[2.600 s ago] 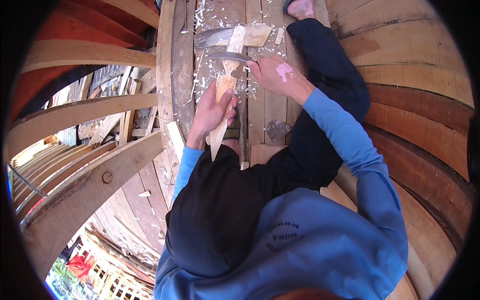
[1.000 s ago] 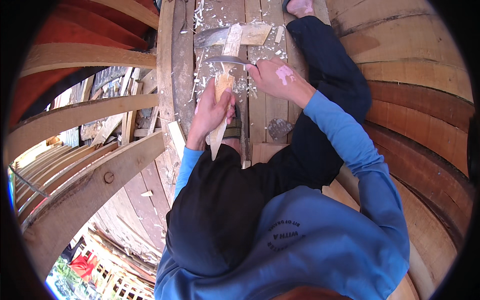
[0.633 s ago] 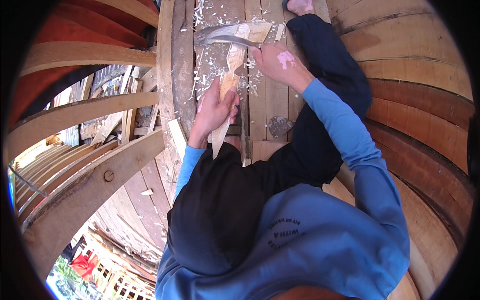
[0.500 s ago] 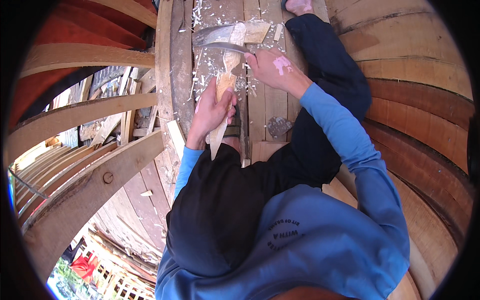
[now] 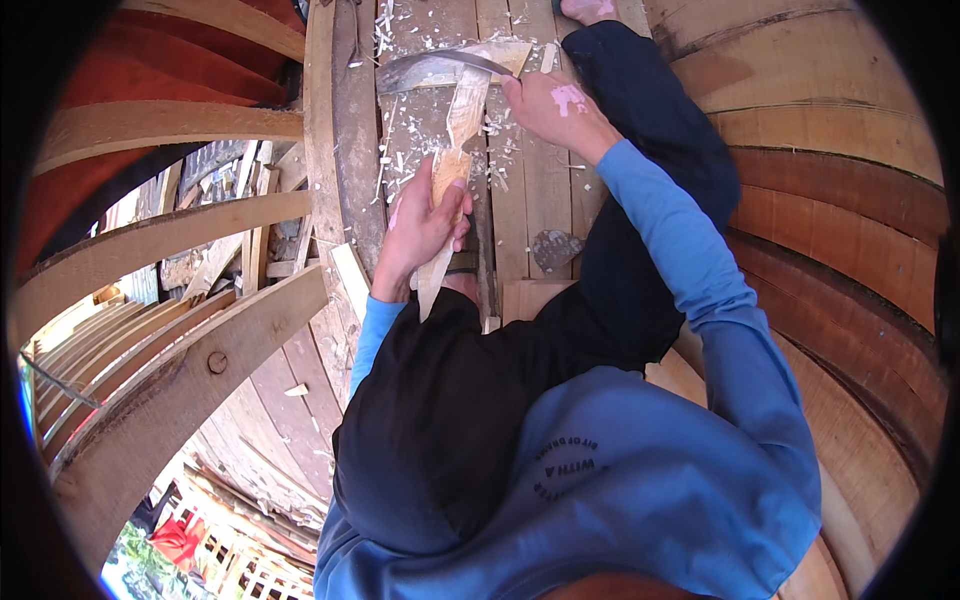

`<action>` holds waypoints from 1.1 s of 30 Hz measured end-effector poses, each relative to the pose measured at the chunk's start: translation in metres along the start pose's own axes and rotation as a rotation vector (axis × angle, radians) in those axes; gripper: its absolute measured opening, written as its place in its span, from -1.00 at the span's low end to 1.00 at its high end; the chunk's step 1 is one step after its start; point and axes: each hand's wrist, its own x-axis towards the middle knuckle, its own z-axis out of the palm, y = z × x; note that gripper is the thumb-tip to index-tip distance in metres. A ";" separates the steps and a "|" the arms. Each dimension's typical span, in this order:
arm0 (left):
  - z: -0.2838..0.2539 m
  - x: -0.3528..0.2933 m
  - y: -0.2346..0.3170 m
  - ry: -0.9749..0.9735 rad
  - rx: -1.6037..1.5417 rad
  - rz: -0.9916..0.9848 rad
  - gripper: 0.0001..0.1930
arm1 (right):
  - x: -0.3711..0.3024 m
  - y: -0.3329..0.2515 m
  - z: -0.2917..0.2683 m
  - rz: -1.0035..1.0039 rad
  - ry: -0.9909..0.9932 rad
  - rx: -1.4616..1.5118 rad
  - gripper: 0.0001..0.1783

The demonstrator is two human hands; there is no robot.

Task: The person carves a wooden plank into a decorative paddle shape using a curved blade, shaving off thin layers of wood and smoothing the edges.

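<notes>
The left hand [image 5: 425, 225] is closed around a carved wooden piece [image 5: 467, 108] above the plank floor [image 5: 515, 225], its tapered end pointing near. The right hand [image 5: 562, 108], farther right, is clamped on a curved-bladed knife [image 5: 486, 62]; the blade crosses the piece's far end, contact unclear. Pale wood shavings [image 5: 404, 160] lie around a flat board [image 5: 418, 75] beyond.

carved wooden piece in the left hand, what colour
The carved wooden piece is pale tan, clearest in head view.

2 hands [image 5: 425, 228], 1 curved knife [image 5: 486, 63], 1 carved stick [image 5: 466, 112].
</notes>
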 end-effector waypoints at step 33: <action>-0.002 0.001 -0.004 0.046 0.069 0.038 -0.69 | -0.030 -0.006 0.014 -0.129 -0.051 -0.007 -0.36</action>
